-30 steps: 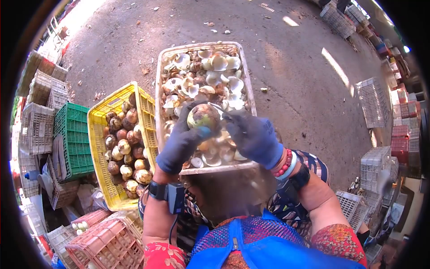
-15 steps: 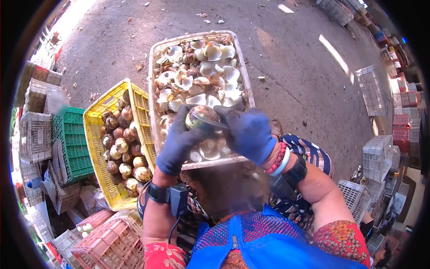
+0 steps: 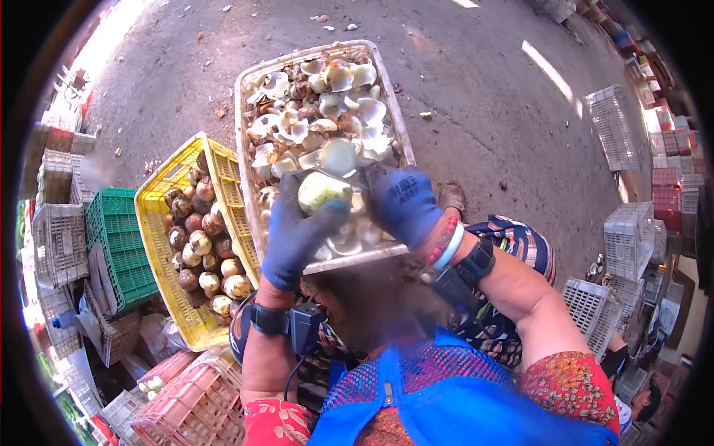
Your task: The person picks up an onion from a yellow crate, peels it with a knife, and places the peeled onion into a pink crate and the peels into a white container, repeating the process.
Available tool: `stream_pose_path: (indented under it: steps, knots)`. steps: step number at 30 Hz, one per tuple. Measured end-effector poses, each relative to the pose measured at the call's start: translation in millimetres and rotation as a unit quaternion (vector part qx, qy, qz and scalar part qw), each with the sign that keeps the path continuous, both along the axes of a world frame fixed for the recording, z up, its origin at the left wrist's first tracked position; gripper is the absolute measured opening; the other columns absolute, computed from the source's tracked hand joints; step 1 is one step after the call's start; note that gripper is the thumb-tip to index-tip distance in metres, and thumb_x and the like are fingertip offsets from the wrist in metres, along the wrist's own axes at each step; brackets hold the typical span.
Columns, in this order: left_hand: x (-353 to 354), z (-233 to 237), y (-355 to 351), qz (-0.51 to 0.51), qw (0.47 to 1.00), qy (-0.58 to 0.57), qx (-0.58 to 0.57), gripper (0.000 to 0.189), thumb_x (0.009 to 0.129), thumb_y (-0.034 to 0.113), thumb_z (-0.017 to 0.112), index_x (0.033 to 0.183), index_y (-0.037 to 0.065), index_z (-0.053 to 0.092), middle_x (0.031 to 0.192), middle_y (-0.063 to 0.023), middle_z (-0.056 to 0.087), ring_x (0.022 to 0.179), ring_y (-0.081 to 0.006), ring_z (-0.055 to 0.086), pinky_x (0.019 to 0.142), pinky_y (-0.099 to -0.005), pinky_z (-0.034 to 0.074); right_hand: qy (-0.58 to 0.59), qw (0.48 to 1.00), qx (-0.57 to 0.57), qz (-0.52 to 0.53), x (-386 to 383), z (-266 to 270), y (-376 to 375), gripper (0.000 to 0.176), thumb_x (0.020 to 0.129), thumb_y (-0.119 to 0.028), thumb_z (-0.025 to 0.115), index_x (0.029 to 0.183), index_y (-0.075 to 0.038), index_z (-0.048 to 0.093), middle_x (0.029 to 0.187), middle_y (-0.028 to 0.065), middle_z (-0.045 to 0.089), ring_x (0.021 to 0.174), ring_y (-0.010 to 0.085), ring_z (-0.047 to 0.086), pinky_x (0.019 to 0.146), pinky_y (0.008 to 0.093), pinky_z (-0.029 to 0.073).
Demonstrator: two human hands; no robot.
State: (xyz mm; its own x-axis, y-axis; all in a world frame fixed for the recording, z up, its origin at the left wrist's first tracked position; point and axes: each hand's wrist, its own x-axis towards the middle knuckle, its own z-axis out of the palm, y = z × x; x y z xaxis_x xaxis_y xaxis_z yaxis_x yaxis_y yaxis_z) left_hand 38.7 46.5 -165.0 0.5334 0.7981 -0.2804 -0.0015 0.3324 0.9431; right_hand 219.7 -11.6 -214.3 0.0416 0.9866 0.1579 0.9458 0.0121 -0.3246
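My left hand [image 3: 296, 230], in a blue-grey glove, is wrapped around a round onion-like bulb [image 3: 321, 192] with a smooth pale green-white surface. My right hand [image 3: 401, 202], gloved the same way, is closed on a knife [image 3: 349, 176], whose thin blade shows at the bulb's upper right; its handle is hidden in the fist. Just beyond the blade is a pale cup-shaped piece of peel [image 3: 338, 157]. Both hands are over the near half of a white plastic crate [image 3: 400, 134] heaped with white and brown peel pieces [image 3: 301, 130].
Left of the crate, a tilted yellow crate [image 3: 152, 256] holds brown-skinned bulbs [image 3: 201, 241]. Farther left stands a green crate [image 3: 123, 245]. A pink crate [image 3: 197, 398] is at lower left. Stacked white crates [image 3: 628, 234] line the right side of the concrete floor [image 3: 476, 97].
The bulb has gone from patchy brown to pale green-white on its visible side, and a cup of peel now shows beyond it. The right hand has shifted slightly left; the view moved a little.
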Motion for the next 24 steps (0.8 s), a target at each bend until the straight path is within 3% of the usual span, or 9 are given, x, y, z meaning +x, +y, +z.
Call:
stream_pose_path:
  steps: [1, 4, 7, 10, 11, 13, 17, 20, 24]
  knots:
    - [1.6, -0.7, 0.0, 0.009, 1.000, 0.002, 0.004, 0.052, 0.080, 0.001, 0.071, 0.127, 0.001, 0.049, 0.100, -0.0099, 0.067, 0.083, -0.0178, 0.069, 0.069, -0.0287, 0.059, 0.019, 0.999, 0.026, -0.007, -1.2, 1.3, 0.1, 0.041, 0.091, -0.021, 0.059, 0.130, -0.011, 0.057, 0.080, 0.0124, 0.069, 0.070, 0.0327, 0.069, 0.063, 0.0428, 0.055]
    - [-2.5, -3.3, 0.5, -0.006, 0.999, -0.033, 0.013, 0.058, 0.079, 0.001, 0.069, 0.133, 0.003, 0.046, 0.107, -0.0120, 0.066, 0.087, -0.0188, 0.069, 0.073, -0.0298, 0.059, 0.063, 0.997, -0.041, -0.027, 0.9, 12.9, 4.3, 0.034, 0.093, -0.025, 0.059, 0.123, -0.009, 0.063, 0.083, 0.0158, 0.070, 0.078, 0.0350, 0.069, 0.068, 0.0422, 0.056]
    - [-7.1, -1.4, 2.3, 0.025, 0.996, -0.077, 0.046, 0.059, 0.081, 0.003, 0.067, 0.135, 0.003, 0.044, 0.116, -0.0143, 0.064, 0.095, -0.0201, 0.068, 0.082, -0.0332, 0.058, 0.135, 0.985, -0.073, -0.081, 13.5, 4.3, 1.9, 0.031, 0.095, -0.029, 0.061, 0.117, -0.008, 0.067, 0.091, 0.0174, 0.072, 0.082, 0.0312, 0.071, 0.072, 0.0401, 0.056]
    - [-10.0, -10.0, 10.9, 0.045, 0.988, -0.150, -0.002, 0.058, 0.084, 0.008, 0.066, 0.137, 0.002, 0.042, 0.120, -0.0157, 0.062, 0.102, -0.0218, 0.066, 0.090, -0.0360, 0.055, 0.292, 0.953, -0.043, -0.064, 10.7, 6.1, 7.4, 0.028, 0.093, -0.027, 0.061, 0.114, -0.008, 0.064, 0.093, 0.0185, 0.070, 0.083, 0.0367, 0.069, 0.076, 0.0466, 0.053]
    - [-8.4, -16.1, 13.1, 0.049, 0.981, -0.186, -0.011, 0.059, 0.087, 0.013, 0.066, 0.139, 0.002, 0.039, 0.122, -0.0162, 0.061, 0.104, -0.0231, 0.065, 0.092, -0.0363, 0.054, 0.389, 0.920, -0.016, -0.039, 6.5, 9.7, 5.0, 0.028, 0.094, -0.029, 0.062, 0.111, -0.007, 0.066, 0.090, 0.0184, 0.070, 0.082, 0.0372, 0.068, 0.073, 0.0469, 0.052]
    - [-7.6, -15.1, 14.8, 0.043, 0.990, -0.133, -0.001, 0.064, 0.087, 0.013, 0.068, 0.141, 0.001, 0.037, 0.122, -0.0157, 0.060, 0.104, -0.0229, 0.065, 0.092, -0.0352, 0.054, 0.407, 0.913, 0.001, -0.026, -5.7, 20.7, 0.4, 0.025, 0.094, -0.029, 0.062, 0.106, -0.007, 0.066, 0.087, 0.0184, 0.070, 0.081, 0.0380, 0.068, 0.071, 0.0473, 0.052]
    - [-1.0, 2.1, 10.5, 0.047, 0.997, -0.047, 0.034, 0.067, 0.085, 0.010, 0.071, 0.141, 0.001, 0.037, 0.121, -0.0141, 0.060, 0.104, -0.0217, 0.064, 0.092, -0.0338, 0.053, 0.309, 0.951, 0.009, 0.008, -10.5, 36.1, -11.0, 0.023, 0.094, -0.029, 0.063, 0.099, -0.007, 0.067, 0.082, 0.0183, 0.069, 0.076, 0.0389, 0.068, 0.066, 0.0473, 0.052]
    - [8.1, -3.3, 2.9, 0.096, 0.987, -0.085, 0.094, 0.064, 0.083, 0.007, 0.073, 0.138, 0.002, 0.042, 0.118, -0.0121, 0.062, 0.104, -0.0215, 0.064, 0.093, -0.0331, 0.053, 0.317, 0.948, 0.023, 0.028, -11.2, 30.5, -10.4, 0.021, 0.095, -0.027, 0.061, 0.099, -0.008, 0.067, 0.081, 0.0188, 0.069, 0.075, 0.0402, 0.067, 0.064, 0.0488, 0.052]
    - [4.5, -8.0, 9.3, 0.085, 0.989, -0.029, 0.120, 0.060, 0.085, 0.005, 0.071, 0.138, 0.002, 0.044, 0.117, -0.0110, 0.063, 0.102, -0.0197, 0.065, 0.093, -0.0319, 0.053, 0.329, 0.944, -0.038, 0.008, -15.1, 36.9, -15.4, 0.020, 0.095, -0.026, 0.060, 0.101, -0.007, 0.065, 0.080, 0.0190, 0.068, 0.076, 0.0405, 0.067, 0.066, 0.0491, 0.052]
